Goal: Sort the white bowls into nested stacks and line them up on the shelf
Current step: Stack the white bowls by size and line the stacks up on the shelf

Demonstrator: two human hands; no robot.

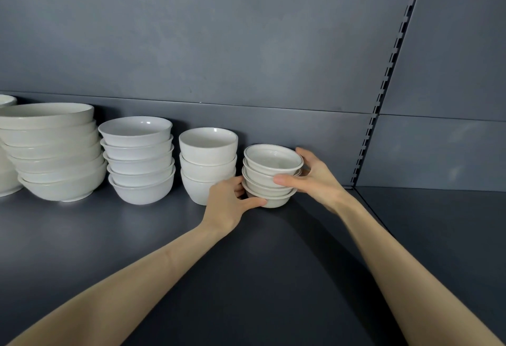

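Note:
A stack of small white bowls with a thin dark rim line (271, 166) stands on the grey shelf (109, 236), rightmost in a row. My left hand (228, 203) grips its lower left side, thumb under the bottom bowl. My right hand (312, 178) holds its right side, thumb across the front and fingers behind. Left of it stand a stack of three deeper white bowls (208, 163), a stack of several medium bowls (139, 158), and a stack of several large bowls (54, 151).
More white crockery (5, 159) shows at the far left edge. The grey back wall (219, 44) rises close behind the stacks. A slotted upright rail (383, 94) and a shelf seam lie just right of the small stack; a further shelf section (438, 222) extends right.

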